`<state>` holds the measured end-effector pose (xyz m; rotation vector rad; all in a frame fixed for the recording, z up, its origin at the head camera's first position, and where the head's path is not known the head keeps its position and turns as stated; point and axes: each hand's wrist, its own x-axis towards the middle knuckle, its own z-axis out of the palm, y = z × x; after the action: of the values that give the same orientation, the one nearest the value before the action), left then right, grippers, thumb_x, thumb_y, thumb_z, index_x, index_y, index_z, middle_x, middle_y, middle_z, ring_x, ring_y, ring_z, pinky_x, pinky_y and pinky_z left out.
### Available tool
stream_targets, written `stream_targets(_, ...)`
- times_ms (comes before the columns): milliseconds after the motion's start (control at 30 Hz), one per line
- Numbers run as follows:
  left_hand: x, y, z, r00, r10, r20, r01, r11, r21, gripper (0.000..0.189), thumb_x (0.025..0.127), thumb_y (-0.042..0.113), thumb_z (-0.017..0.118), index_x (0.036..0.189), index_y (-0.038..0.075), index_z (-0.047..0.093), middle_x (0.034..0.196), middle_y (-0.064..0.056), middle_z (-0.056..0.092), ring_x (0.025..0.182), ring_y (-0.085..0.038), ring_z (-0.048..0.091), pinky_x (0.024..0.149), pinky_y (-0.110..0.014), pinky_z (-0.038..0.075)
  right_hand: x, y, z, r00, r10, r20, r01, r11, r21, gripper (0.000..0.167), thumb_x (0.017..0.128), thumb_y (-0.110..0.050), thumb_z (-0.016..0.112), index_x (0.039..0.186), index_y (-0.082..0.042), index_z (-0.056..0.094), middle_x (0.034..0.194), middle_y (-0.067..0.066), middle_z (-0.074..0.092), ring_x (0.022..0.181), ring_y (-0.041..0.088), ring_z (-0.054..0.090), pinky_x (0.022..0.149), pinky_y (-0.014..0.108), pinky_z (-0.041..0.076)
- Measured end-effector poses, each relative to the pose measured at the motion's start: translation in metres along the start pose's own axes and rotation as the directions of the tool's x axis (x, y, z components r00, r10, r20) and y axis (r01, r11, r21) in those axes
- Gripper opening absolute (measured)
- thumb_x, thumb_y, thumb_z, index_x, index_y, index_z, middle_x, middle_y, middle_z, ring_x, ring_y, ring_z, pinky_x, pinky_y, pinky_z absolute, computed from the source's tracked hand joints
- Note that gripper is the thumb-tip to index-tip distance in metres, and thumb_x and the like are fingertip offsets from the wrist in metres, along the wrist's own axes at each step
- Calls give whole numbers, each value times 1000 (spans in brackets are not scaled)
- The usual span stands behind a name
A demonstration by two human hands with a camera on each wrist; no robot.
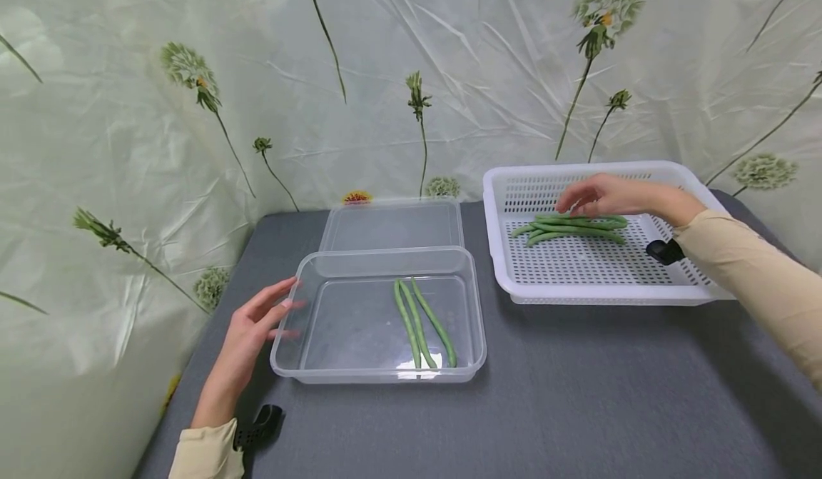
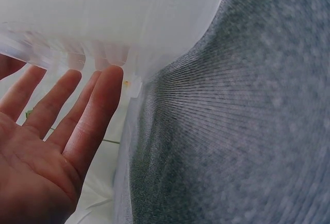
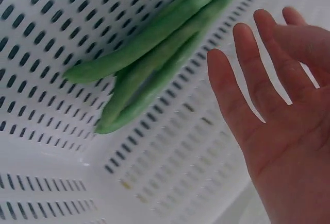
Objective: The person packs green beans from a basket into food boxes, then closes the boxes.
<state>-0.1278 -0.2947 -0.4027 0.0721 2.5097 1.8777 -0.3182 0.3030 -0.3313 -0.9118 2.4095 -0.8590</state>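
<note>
Three green beans [image 1: 416, 325] lie lengthwise in the right half of a clear plastic container [image 1: 347, 375]. At that container's left wall is my left hand [image 1: 247, 336], its fingers fairly straight; the left wrist view shows the fingertips [image 2: 111, 80] right at the plastic side. Over a white perforated basket [image 1: 578, 293] hovers my right hand [image 1: 600, 195], holding nothing. Several more green beans [image 1: 571, 228] are piled beneath it on the basket floor. In the right wrist view the fingers are spread and apart from the beans [image 3: 154, 54].
Behind the container lies a clear flat lid [image 1: 392, 225], touching the dandelion-print backdrop [image 1: 385, 108]. A dark grey cloth [image 1: 514, 393] covers the table. The basket stands right of the container with a narrow strip of cloth between them. A black band [image 1: 260, 425] circles the left wrist.
</note>
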Motion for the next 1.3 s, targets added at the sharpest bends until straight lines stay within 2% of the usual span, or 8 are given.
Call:
stream_targets(233, 0, 1, 0, 1000, -6, 1, 6, 1000, 2, 46, 103, 26, 56, 146, 12, 48, 143, -11, 50, 113, -11, 62, 75, -40, 59, 3, 16, 0, 998, 66, 21, -68, 995, 75, 37, 90, 16, 47, 124, 9, 59, 126, 27, 58, 112, 40, 58, 87, 37, 53)
stream_targets(333, 0, 1, 1, 1000, -5, 1, 5, 1000, 2, 46, 102, 27, 56, 146, 12, 48, 143, -10, 51, 113, -10, 62, 75, -40, 59, 2, 24, 0, 998, 61, 18, -62, 995, 81, 37, 89, 16, 49, 123, 9, 59, 125, 26, 59, 115, 41, 56, 89, 33, 52)
stream_targets(467, 0, 1, 1, 1000, -6, 2, 6, 1000, -2, 47, 102, 27, 56, 146, 12, 48, 143, -8, 51, 113, -10, 62, 75, -40, 59, 3, 32, 3, 996, 86, 12, -87, 994, 62, 34, 90, 9, 59, 125, 6, 60, 125, 22, 60, 117, 37, 56, 90, 26, 50)
stream_targets(567, 0, 0, 1, 1000, -6, 1, 6, 1000, -6, 46, 102, 26, 56, 146, 11, 48, 143, -9, 51, 113, -10, 62, 75, -40, 59, 5, 34, 6, 994, 109, 4, -110, 993, 32, 37, 89, 2, 68, 125, 5, 60, 123, 18, 62, 111, 30, 58, 86, 24, 50)
stream_targets(667, 0, 0, 1, 1000, -2, -2, 2, 1000, -10, 46, 102, 26, 56, 145, 11, 48, 142, -9, 51, 113, -11, 62, 75, -40, 59, 8, 35, 8, 993, 115, -4, -115, 993, 10, 39, 86, 2, 71, 124, 6, 61, 118, 17, 63, 102, 25, 60, 81, 25, 51)
stream_targets(967, 1, -1, 0, 1000, -2, -1, 2, 1000, -9, 46, 103, 26, 56, 146, 11, 48, 142, -8, 51, 113, -10, 62, 75, -41, 59, 13, 35, 15, 994, 110, 6, -110, 994, -21, 41, 82, 6, 72, 122, 6, 62, 111, 13, 64, 97, 24, 60, 78, 28, 52)
stream_targets(1100, 1, -1, 0, 1000, -9, -4, 9, 1000, -4, 46, 103, 26, 56, 146, 12, 48, 142, -8, 51, 113, -10, 62, 75, -41, 59, 14, 34, 17, 993, 115, 25, -115, 993, -25, 39, 80, 8, 72, 118, 6, 62, 100, 10, 61, 89, 21, 57, 74, 27, 51)
stream_targets(1300, 0, -1, 0, 1000, -9, -5, 9, 1000, -8, 46, 102, 26, 56, 146, 12, 48, 142, -7, 51, 113, -10, 62, 75, -40, 59, 13, 32, 16, 992, 120, 34, -119, 992, -34, 34, 83, 8, 70, 116, 7, 62, 92, 8, 58, 84, 19, 54, 71, 26, 49)
